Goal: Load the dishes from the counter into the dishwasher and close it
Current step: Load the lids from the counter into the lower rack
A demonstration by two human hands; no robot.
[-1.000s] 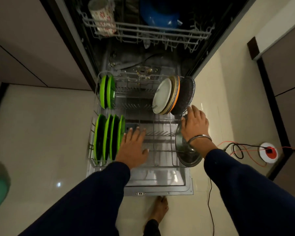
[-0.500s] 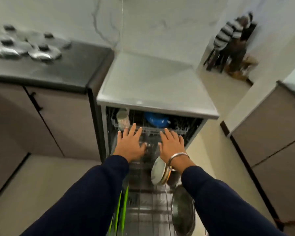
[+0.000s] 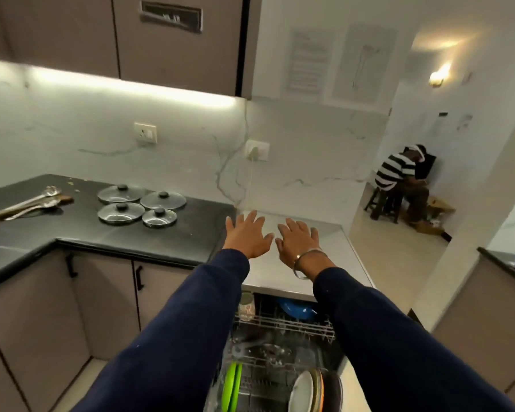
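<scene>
Reaching forward over the open dishwasher (image 3: 283, 346), the left hand (image 3: 248, 236) and right hand (image 3: 298, 241) are held side by side, fingers spread wide, nothing gripped. Four glass lids (image 3: 140, 207) are seen lying together on the dark bench (image 3: 72, 230) to the left, with long spoons (image 3: 27, 205) farther left. Green plates (image 3: 232, 385) and a white plate (image 3: 301, 392) are stood upright in the lower rack, a blue bowl (image 3: 298, 310) and a cup (image 3: 246, 306) in the upper rack
</scene>
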